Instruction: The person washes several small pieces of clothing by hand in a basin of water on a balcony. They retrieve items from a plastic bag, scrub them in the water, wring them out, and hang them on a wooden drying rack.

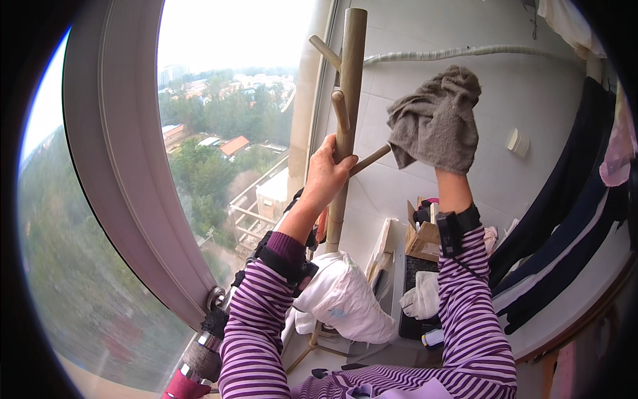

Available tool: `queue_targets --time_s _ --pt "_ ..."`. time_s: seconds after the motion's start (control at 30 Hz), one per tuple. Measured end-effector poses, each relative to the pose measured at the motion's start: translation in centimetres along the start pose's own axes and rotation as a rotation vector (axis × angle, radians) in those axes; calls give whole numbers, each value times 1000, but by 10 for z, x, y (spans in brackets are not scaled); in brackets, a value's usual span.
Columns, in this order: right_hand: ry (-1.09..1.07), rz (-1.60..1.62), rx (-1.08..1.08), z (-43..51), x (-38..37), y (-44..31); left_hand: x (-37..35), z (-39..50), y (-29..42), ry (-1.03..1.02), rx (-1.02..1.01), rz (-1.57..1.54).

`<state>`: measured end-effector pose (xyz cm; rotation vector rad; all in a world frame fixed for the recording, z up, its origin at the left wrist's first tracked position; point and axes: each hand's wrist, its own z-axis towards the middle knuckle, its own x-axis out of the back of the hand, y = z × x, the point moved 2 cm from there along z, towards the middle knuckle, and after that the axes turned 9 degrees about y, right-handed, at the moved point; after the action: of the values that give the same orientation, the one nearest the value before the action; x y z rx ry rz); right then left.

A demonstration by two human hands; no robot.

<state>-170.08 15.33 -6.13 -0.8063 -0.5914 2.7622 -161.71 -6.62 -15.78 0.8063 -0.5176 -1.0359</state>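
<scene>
A wooden coat stand [353, 65] with short angled pegs rises in front of me. My left hand [330, 167] is wrapped around its post, just below two of the pegs. A grey-brown cloth [438, 119] covers my right hand [446, 134], so the fingers are hidden; the cloth hangs over it and its left edge is at the tip of a lower peg [371, 159]. Whether cloth and peg touch, I cannot tell. Lower on the stand, white fabric [344, 299] hangs in a bundle.
A window frame [124, 149] and glass stand at the left. Dark garments [558, 199] hang at the right. Below are an open cardboard box [422, 242] and a pale cloth [423, 297] on a dark surface. A wrapped pipe [463, 52] runs along the tiled wall.
</scene>
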Motion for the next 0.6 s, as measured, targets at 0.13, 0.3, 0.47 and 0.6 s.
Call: queue_targets --time_s 0.13,0.3,0.47,0.6 --pt "171 -115 -141 -73 22 80 -5 -1 -8 5 -46 7" --pt "141 -123 -3 -88 24 162 -6 -4 -10 25 -68 -25" --pt "277 -681 415 -74 40 176 0 -5 -16 -3 -83 25" --pt "243 -499 456 -57 36 171 3 -12 -25 38 -106 53"
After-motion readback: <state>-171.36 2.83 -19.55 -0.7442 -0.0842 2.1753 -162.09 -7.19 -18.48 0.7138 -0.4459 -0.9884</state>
